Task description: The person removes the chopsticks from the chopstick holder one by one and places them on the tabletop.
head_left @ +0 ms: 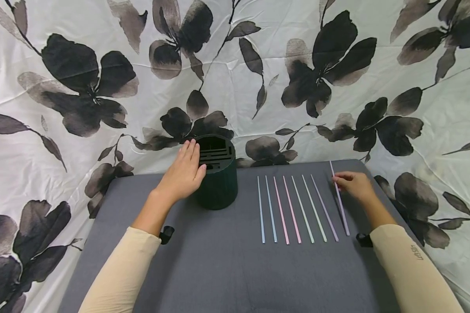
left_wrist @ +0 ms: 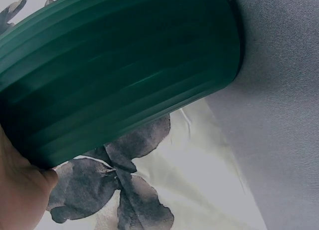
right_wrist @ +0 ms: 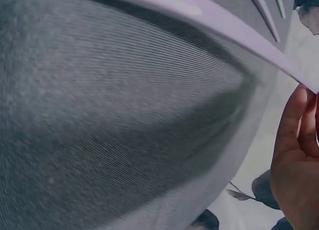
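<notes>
A dark green ribbed utensil holder [head_left: 216, 184] with slots in its top stands at the back of the table. My left hand [head_left: 181, 173] rests against its left upper side, fingers straight and reaching up to the rim. In the left wrist view the thumb touches the ribbed wall of the holder [left_wrist: 129, 65]. At the right end of a row, my right hand [head_left: 354, 184] pinches a lilac chopstick [head_left: 340, 208] near its far end. The right wrist view shows fingertips [right_wrist: 299, 98] on this chopstick [right_wrist: 219, 20], its shadow falling on the cloth.
Several chopsticks lie side by side between the hands: blue [head_left: 271, 211], pink [head_left: 291, 208], pale green [head_left: 315, 208] and another lilac chopstick [head_left: 325, 208]. Grey cloth covers the table [head_left: 219, 269]. A floral sheet [head_left: 258, 87] hangs close behind the table's back edge.
</notes>
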`<state>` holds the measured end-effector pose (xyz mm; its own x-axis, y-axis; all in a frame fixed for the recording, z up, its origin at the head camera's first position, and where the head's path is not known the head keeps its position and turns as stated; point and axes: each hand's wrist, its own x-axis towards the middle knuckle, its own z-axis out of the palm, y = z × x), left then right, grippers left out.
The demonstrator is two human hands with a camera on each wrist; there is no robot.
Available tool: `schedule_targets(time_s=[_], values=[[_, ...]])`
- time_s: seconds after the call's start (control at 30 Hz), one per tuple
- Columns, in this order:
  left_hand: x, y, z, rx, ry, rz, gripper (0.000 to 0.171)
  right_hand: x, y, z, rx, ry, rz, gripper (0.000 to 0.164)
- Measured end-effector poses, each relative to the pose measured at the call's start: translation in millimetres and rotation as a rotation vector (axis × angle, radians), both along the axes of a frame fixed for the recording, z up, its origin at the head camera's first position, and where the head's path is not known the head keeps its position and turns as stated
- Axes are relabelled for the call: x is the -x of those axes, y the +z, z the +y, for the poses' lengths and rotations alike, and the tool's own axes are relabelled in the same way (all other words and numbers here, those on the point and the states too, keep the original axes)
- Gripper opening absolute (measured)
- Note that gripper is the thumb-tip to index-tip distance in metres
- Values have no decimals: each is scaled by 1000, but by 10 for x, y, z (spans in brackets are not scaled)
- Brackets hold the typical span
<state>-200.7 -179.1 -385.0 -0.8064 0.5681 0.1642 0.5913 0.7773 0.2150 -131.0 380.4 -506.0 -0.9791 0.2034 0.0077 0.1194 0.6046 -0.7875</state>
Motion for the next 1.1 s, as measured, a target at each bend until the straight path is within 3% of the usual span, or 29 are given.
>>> schedule_targets(time_s=[0.1, 0.47, 0.7, 1.1], values=[[19, -3, 5, 0, 5, 5, 70, 52, -75, 15, -13, -14, -34, 39], [119, -5, 86, -8, 47, 10, 70, 346, -198, 110, 166, 60, -121, 45], [189, -8, 168, -19, 88, 3, 70, 630, -182, 137, 80, 95, -159, 43], [217, 3, 166, -26, 83, -16, 70, 665, -171, 60, -41, 55, -157, 35]])
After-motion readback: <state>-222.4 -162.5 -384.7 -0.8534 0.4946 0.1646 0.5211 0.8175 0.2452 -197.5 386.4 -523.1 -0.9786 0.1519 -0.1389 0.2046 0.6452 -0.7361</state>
